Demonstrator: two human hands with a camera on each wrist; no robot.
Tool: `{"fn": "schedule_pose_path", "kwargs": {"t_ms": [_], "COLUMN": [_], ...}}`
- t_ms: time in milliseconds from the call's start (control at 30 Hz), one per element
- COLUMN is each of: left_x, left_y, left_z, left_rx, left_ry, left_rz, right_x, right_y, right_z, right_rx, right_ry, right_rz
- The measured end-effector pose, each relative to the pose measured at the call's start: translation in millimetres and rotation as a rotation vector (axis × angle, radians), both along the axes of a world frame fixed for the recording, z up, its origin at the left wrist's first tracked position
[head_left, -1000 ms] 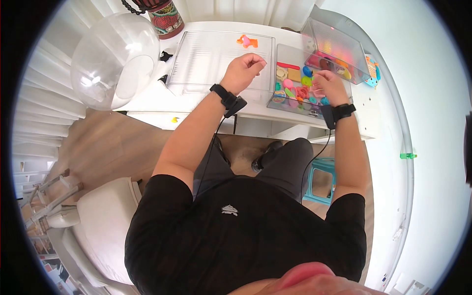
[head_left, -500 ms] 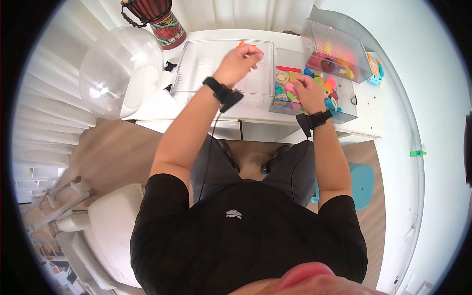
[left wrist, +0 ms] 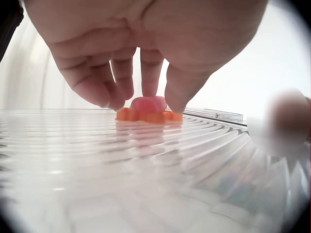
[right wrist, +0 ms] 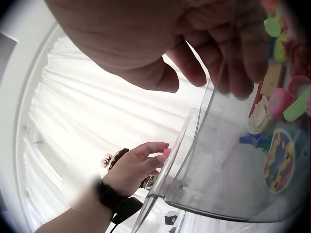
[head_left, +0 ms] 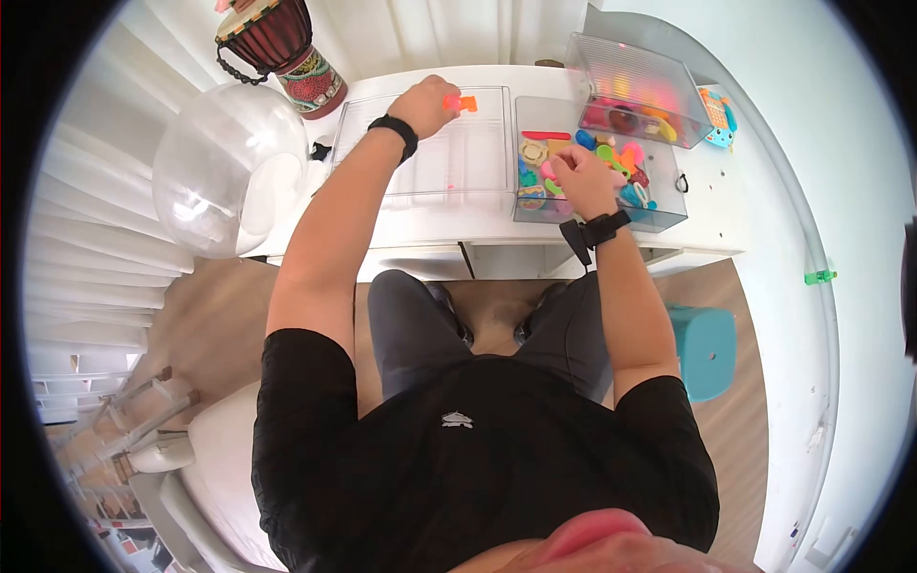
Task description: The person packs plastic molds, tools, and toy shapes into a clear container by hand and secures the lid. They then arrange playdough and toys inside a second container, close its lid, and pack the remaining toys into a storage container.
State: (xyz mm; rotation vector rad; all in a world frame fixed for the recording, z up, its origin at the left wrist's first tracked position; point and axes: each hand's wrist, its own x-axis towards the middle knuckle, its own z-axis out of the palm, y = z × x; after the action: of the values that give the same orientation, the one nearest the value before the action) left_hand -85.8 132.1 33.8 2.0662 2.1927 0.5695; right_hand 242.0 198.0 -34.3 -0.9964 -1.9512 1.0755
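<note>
My left hand [head_left: 423, 105] is over a clear ribbed plastic panel [head_left: 406, 174] on the left part of the white table. Its fingertips and thumb pinch the two ends of a small orange toy [left wrist: 146, 117] topped by a pink lump [left wrist: 148, 104]. The toy lies on the panel. My right hand [head_left: 585, 181] hovers above a clear box [head_left: 626, 222] of small colourful toys, its fingers relaxed and nothing between them. In the right wrist view a cream ring-shaped piece [right wrist: 261, 115] and a semicircular multicoloured toy [right wrist: 280, 161] show below it.
A second clear box [head_left: 642, 88] with bright pieces stands behind at the right. At the back left are a drum [head_left: 310, 81] and a large transparent globe [head_left: 205, 177]. An orange and blue toy [head_left: 718, 121] sits at the right edge. A teal stool [head_left: 705, 353] stands on the floor.
My left hand has moved forward and left to the orange toy and closed its fingers about it. My right hand has shifted left over the toy box.
</note>
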Motion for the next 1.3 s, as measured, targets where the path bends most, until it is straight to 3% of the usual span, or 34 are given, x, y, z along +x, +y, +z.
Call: {"fn": "schedule_pose_path", "kwargs": {"t_ms": [300, 500, 733, 800, 933, 1000, 1067, 1133, 1300], "left_x": [6.9, 8.4, 76.7, 95.8, 123.3, 136.6, 148.5, 154.5, 159.7], "left_y": [0.8, 0.5, -11.9, -9.4, 6.1, 12.3, 21.2, 28.4, 38.3], "left_z": [-0.2, 0.3, 32.6, 30.8, 6.9, 4.6, 1.7, -2.6, -10.5], "left_rx": [-0.052, 0.084, 0.102, 0.086, 0.099, -0.050, -0.167, -0.332, -0.312], "left_ry": [0.020, -0.067, -0.140, -0.130, -0.034, 0.178, 0.205, 0.404, 0.485], "left_rz": [0.087, 0.067, -0.085, -0.138, -0.322, -0.389, -0.357, -0.373, -0.369], "right_x": [1.9, 2.8, 0.7, -0.2, 1.7, 3.0, 3.0, 3.7, 3.3], "right_y": [-4.0, -4.8, -1.4, -3.6, -6.1, -7.2, -5.8, -4.2, -3.9], "right_z": [7.2, 8.8, 4.3, 9.1, 19.1, 23.9, 21.5, 18.5, 19.3], "right_rx": [0.060, 0.055, 0.007, -0.125, -0.246, -0.312, -0.306, -0.302, -0.294], "right_ry": [-0.060, -0.086, -0.017, 0.122, 0.206, 0.228, 0.245, 0.262, 0.247], "right_rz": [-0.006, 0.008, 0.030, 0.011, -0.034, -0.087, -0.092, -0.099, -0.085]}}
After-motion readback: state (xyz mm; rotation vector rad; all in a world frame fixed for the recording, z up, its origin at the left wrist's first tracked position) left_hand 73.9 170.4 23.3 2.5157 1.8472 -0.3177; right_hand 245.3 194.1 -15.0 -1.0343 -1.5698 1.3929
